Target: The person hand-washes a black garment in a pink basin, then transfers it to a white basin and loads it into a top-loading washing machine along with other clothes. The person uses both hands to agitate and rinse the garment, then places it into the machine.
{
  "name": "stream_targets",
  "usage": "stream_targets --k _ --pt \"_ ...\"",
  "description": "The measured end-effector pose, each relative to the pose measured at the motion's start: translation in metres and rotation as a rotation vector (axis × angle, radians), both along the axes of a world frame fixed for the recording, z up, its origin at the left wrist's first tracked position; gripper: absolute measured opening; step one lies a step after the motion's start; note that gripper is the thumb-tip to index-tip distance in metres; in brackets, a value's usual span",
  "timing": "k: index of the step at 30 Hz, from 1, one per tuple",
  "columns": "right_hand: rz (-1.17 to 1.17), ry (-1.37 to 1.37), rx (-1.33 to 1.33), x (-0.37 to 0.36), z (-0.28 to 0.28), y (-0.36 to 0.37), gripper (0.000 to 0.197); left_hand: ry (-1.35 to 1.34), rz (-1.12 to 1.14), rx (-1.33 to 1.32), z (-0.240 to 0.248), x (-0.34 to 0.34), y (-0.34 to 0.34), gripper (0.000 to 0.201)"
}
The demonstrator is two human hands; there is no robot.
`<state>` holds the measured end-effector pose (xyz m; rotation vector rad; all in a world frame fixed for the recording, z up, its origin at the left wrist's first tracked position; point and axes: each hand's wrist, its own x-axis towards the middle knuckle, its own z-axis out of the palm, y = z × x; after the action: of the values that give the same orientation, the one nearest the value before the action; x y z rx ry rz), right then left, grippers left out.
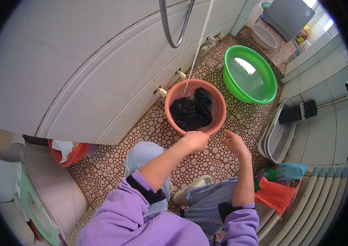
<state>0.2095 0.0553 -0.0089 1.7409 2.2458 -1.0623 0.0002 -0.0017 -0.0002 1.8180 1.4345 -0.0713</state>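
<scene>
An orange plastic basin (222, 107) stands on the floor ahead of me, with black cloth (190, 114) bunched in it. A thin white stream of water (199, 46) falls from above into the basin's far left side. My left hand (196, 141) is closed on the basin's near rim, its fingertips partly hidden. Just right of that rim hovers my right hand (235, 144), fingers apart and holding nothing.
A green basin (273, 88) of cloudy water stands beyond, to the right. Pipe fittings (161, 92) stick out of the left wall, below a hanging shower hose (168, 30). A collapsible tub (264, 141), a brush (298, 112) and an orange cloth (275, 194) line the right side.
</scene>
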Motion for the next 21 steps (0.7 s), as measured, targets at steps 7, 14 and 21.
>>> stream_targets --k 7,14,21 --pt "-0.004 0.005 0.041 0.0045 -0.0109 0.0015 0.054 -0.005 0.000 -0.009 0.0012 0.0001 0.0003 0.032" --pt "-0.007 0.004 0.045 0.0034 -0.0073 -0.0002 0.053 0.021 -0.012 -0.010 0.0034 0.0007 0.0004 0.034" --pt "-0.003 0.006 0.026 0.0014 -0.0037 -0.0001 0.054 0.011 -0.004 -0.011 -0.0011 0.0015 0.0003 0.034"
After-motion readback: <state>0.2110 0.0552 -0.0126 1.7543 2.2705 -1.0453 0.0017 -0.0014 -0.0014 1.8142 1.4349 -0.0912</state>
